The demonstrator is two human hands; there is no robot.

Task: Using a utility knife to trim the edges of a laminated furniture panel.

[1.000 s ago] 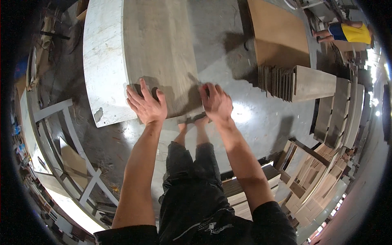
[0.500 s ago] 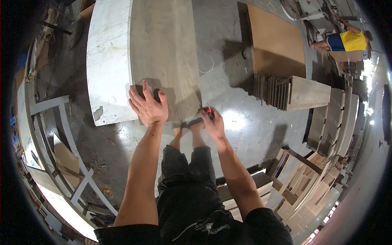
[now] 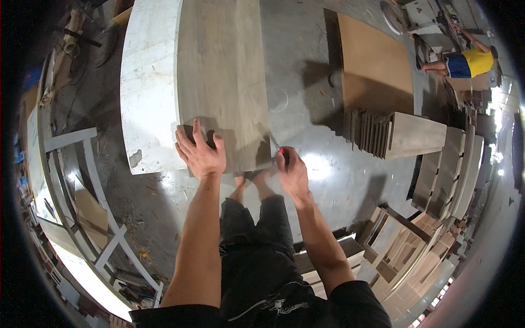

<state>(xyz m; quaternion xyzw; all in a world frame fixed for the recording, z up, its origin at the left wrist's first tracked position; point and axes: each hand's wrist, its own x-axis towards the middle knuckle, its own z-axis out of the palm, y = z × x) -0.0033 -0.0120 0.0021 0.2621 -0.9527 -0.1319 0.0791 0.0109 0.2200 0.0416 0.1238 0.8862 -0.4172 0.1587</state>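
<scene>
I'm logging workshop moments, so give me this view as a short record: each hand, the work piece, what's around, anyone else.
Left hand: spread on the wood-grain board, near its left edge
Right hand: closed around a small tool with a red part, by the board's right edge; contact unclear
Beside board: white panel on its left
Right side: brown sheet, stacked boards
Left side: pale frame
Other person: yellow top, far upper right
</scene>
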